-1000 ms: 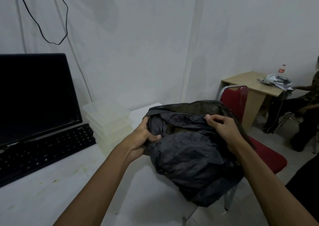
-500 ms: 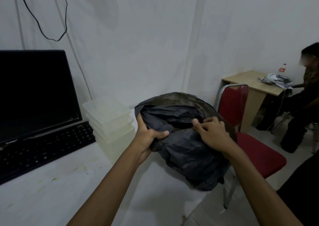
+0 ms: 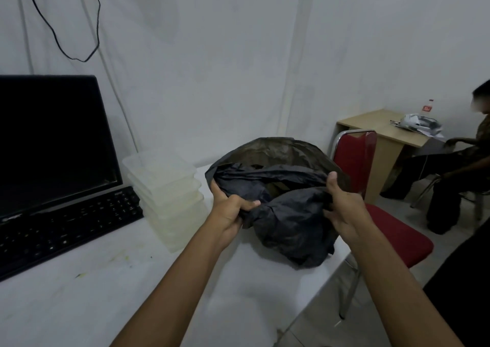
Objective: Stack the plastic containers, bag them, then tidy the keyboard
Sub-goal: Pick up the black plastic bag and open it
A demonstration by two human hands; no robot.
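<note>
Both hands grip the black bag's [image 3: 289, 214] rim, left hand [image 3: 228, 215] and right hand [image 3: 344, 209] spreading its mouth above the counter [image 3: 79, 307]. Left of the bag stand the stacked containers [image 3: 167, 187], then the keyboard [image 3: 61, 227].

No legible text anywhere. The bottle [image 3: 427, 107] on the far worktop [image 3: 381, 124] has a red label w/ white marks, too small to read; the keyboard [image 3: 66, 227] keys show pale legends, too blurred to make out. The monitor [image 3: 53, 137] has a faint mark on its lower bezel, unreadable too.
</note>
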